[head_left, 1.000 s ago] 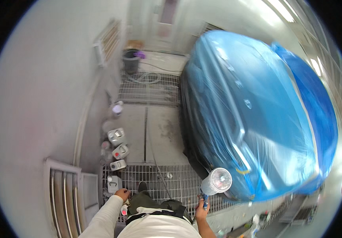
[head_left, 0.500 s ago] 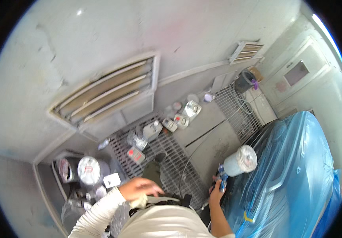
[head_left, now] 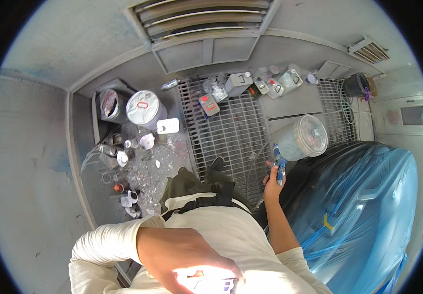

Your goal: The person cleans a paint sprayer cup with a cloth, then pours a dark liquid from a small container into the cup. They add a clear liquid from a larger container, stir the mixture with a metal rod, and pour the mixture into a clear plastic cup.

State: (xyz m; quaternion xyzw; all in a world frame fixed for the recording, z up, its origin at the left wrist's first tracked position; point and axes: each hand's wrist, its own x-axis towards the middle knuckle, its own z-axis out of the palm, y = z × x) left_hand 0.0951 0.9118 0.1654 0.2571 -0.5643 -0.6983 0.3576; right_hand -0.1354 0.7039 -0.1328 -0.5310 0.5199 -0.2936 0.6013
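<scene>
My right hand (head_left: 273, 185) is wrapped round the handle of a blue-and-silver spray gun (head_left: 279, 165). A large translucent cup with a round lid (head_left: 311, 136) sits on the gun, tilted to the right, beside the plastic-covered object. Raised in front of my shirt at the lower edge, my left hand (head_left: 187, 257) has its fingers curled. Strong glare whitens its fingertips, and a small dark-edged pale thing (head_left: 228, 284) shows there. What that thing is, I cannot make out.
Blue plastic sheeting (head_left: 368, 220) covers a bulky object at right. A floor grating (head_left: 238, 127) lies ahead, with several cans along the wall, including a red-capped can (head_left: 208, 105). At left stand a white-lidded bucket (head_left: 142, 109) and scattered cups. A thin hose (head_left: 252, 169) trails near the gun.
My left hand has come from waist level closer to the camera and into bright glare. The view has tilted down and turned; my right hand still grips the spray gun.
</scene>
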